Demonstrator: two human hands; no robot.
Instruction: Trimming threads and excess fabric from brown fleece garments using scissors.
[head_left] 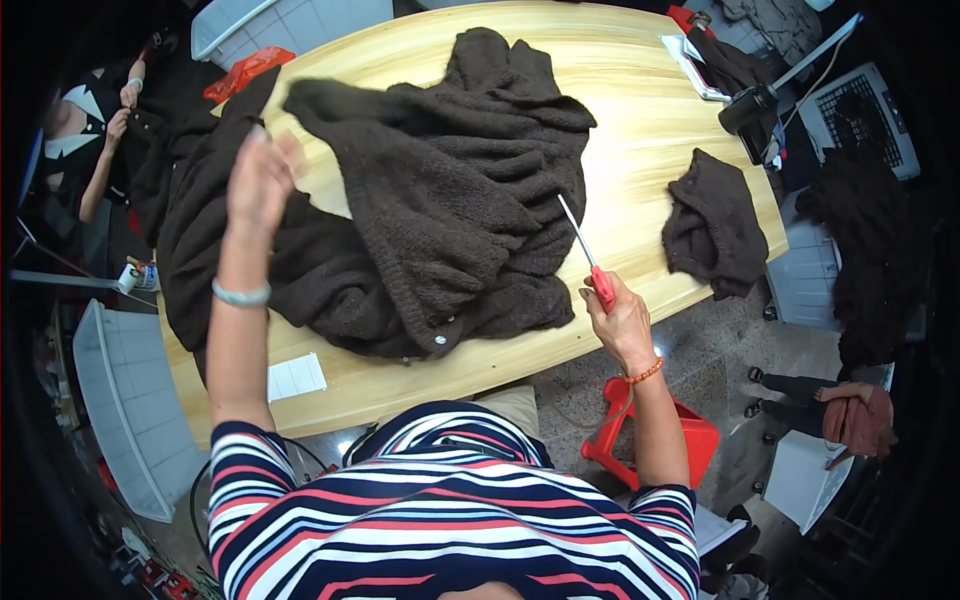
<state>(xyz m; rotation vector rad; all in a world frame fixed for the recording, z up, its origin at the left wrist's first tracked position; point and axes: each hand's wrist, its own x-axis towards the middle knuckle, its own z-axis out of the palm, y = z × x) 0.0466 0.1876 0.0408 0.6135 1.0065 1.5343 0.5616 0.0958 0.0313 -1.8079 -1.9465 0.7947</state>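
A dark brown knitted garment (450, 190) lies rumpled across the middle of the table, with a small shiny button (440, 340) near its lower edge. My right hand (622, 322) grips red-handled scissors (577, 230) at the garment's right side, the slim metal blades pointing up and left over the knit. My left hand (262, 185) is raised at the garment's left, above more dark knitwear (200, 210). Motion smears its fingers, so their hold cannot be made out. The garment's upper left corner is blurred too.
Another folded dark knit piece (715, 225) rests at the right end of the wooden table (640, 130). A white paper (296, 377) lies near the front edge. A red plastic stool (690, 440) stands below. Another person's hands (118, 122) hold dark cloth at the far left.
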